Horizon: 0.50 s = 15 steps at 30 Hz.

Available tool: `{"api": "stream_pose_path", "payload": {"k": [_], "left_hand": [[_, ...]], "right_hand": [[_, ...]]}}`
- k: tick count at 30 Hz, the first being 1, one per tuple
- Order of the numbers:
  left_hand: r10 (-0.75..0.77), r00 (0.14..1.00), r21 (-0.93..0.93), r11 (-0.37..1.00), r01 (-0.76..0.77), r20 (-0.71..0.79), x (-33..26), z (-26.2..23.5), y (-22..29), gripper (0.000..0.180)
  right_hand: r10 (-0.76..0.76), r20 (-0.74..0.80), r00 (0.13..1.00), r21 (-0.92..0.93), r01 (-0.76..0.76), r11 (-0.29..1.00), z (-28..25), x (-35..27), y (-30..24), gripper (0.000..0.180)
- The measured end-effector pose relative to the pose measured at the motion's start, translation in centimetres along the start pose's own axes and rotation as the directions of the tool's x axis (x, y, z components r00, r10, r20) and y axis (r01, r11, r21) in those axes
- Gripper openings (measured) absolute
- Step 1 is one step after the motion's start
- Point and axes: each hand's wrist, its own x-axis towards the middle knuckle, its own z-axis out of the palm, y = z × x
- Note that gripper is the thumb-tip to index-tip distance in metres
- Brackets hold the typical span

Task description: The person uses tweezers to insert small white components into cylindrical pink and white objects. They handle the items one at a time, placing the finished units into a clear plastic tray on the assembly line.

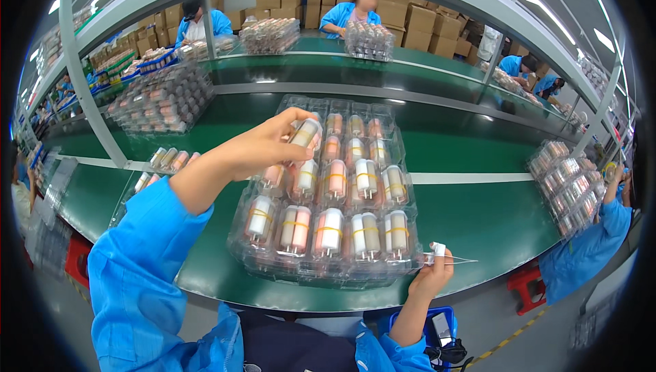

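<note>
My left hand (263,146) is closed round a rounded grey-beige capsule-shaped device (305,133) with a pale end, above the far left part of a clear plastic tray stack (321,269). Rows of similar devices (329,232) in white, pink and grey stand in the tray's pockets, many with a yellow band across them and small metal prongs at the near end. Beside the tray's near right corner, my right hand (432,278) pinches a small white piece (438,249). A thin, pale strand or strip sticks out from that hand to the right; its kind is unclear.
The green work surface (471,218) curves around the tray. More devices (174,159) lie at left, partly behind my arm. Filled tray stacks (160,99) stand at far left and right (566,184). Co-workers in blue sit across and at right. A blue bin (437,327) is below the edge.
</note>
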Motion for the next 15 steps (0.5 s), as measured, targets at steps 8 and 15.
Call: {"api": "stream_pose_path", "payload": {"k": [8,15], "left_hand": [[0.197,0.969,0.778,0.628,-0.01,-0.147,9.0,1.5,-3.3,0.075],[0.21,0.974,0.971,0.234,0.037,-0.088,11.3,2.4,-5.1,0.075]], "right_hand": [[0.118,0.063,0.991,-0.051,-0.114,0.992,-0.3,-0.5,-0.7,0.009],[0.127,0.123,0.984,-0.1,-0.115,0.988,-0.7,-0.3,0.3,0.012]]}}
